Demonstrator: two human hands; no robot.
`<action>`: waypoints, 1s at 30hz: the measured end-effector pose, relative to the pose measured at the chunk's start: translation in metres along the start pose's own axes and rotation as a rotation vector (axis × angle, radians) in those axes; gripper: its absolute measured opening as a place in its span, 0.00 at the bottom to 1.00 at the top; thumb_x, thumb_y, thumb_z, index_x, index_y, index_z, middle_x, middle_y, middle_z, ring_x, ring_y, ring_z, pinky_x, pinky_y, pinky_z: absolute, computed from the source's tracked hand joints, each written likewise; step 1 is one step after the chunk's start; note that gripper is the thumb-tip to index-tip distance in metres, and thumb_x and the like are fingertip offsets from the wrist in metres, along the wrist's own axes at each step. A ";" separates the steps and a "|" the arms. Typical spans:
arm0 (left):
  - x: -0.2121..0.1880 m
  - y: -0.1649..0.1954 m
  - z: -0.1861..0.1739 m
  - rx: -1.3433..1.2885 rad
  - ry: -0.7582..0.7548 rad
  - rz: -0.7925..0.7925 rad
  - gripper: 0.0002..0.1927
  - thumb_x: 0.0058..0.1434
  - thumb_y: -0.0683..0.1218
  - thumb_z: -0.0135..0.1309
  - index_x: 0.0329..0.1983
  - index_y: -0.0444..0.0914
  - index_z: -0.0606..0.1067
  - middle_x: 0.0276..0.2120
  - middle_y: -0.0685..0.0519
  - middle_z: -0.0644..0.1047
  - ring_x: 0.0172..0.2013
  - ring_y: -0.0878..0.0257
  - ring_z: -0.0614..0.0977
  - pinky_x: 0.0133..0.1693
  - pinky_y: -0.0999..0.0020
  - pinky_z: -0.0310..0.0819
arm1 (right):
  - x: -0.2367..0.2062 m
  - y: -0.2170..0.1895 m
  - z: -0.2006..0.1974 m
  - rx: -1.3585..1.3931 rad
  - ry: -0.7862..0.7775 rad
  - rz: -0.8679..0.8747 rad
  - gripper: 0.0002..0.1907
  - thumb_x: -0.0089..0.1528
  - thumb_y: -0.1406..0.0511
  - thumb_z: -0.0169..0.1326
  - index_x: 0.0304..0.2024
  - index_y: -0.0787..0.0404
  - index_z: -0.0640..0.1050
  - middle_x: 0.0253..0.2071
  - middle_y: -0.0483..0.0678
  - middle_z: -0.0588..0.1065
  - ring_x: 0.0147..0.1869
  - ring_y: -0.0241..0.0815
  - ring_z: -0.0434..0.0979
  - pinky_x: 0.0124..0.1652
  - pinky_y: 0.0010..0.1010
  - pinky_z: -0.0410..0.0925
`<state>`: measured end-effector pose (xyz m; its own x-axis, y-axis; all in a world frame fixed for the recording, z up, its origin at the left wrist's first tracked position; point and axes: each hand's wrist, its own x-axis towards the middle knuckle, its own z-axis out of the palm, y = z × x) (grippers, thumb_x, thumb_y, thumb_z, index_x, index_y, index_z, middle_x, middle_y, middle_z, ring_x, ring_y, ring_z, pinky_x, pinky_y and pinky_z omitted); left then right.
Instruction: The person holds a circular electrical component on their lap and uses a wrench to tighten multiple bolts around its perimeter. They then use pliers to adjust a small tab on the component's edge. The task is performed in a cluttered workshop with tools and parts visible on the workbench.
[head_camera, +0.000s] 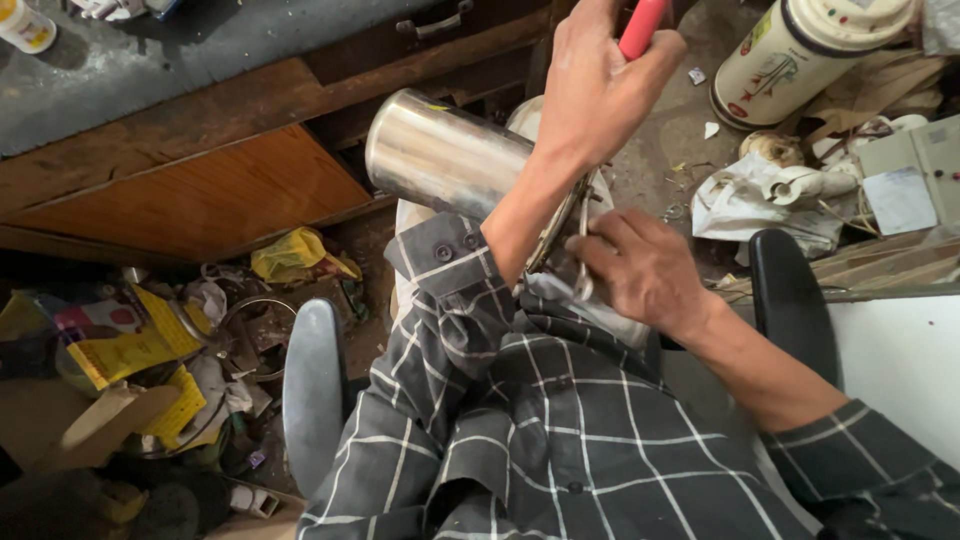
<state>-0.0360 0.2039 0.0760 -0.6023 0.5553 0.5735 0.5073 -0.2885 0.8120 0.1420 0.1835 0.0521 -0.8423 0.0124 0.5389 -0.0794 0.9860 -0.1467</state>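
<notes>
Cluttered floor (150, 340); raised left hand (600, 85), seemingly gripping red handle (642, 27).

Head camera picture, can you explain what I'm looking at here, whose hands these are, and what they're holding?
This is one picture from a camera worn on a person's head, looking down at their own lap and hands. There is no machine. The person sits in a chair with dark armrests and wears a dark checked shirt. The left hand is raised and grips a red handle; the rest of that tool is hidden. The right hand holds the rim end of a shiny steel cylinder lying tilted across the lap. Around them are a worn wooden bench, a cream flask, and scattered wrappers and paper scraps on the floor.
</notes>
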 end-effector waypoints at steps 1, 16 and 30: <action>0.000 -0.001 0.000 -0.018 -0.025 -0.043 0.17 0.58 0.50 0.58 0.46 0.35 0.74 0.35 0.44 0.80 0.36 0.47 0.82 0.43 0.54 0.75 | -0.001 0.005 0.003 0.024 0.010 0.011 0.11 0.57 0.63 0.63 0.39 0.61 0.80 0.36 0.52 0.75 0.38 0.52 0.78 0.36 0.40 0.71; 0.000 -0.007 -0.001 0.000 -0.046 -0.091 0.15 0.60 0.50 0.60 0.43 0.36 0.74 0.33 0.43 0.77 0.36 0.48 0.77 0.43 0.56 0.72 | -0.025 0.082 0.020 1.015 0.184 0.783 0.14 0.78 0.58 0.44 0.48 0.62 0.74 0.36 0.51 0.77 0.37 0.44 0.79 0.38 0.32 0.71; -0.002 -0.014 0.007 0.064 0.041 0.118 0.16 0.58 0.51 0.61 0.44 0.38 0.73 0.40 0.45 0.77 0.43 0.48 0.77 0.49 0.55 0.71 | -0.004 -0.005 -0.001 -0.093 -0.094 -0.033 0.15 0.54 0.62 0.62 0.42 0.54 0.78 0.43 0.50 0.71 0.50 0.53 0.75 0.45 0.42 0.70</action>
<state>-0.0373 0.2125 0.0633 -0.5598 0.4880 0.6697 0.6139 -0.2986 0.7307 0.1460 0.1789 0.0511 -0.8868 -0.0316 0.4611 -0.0616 0.9968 -0.0503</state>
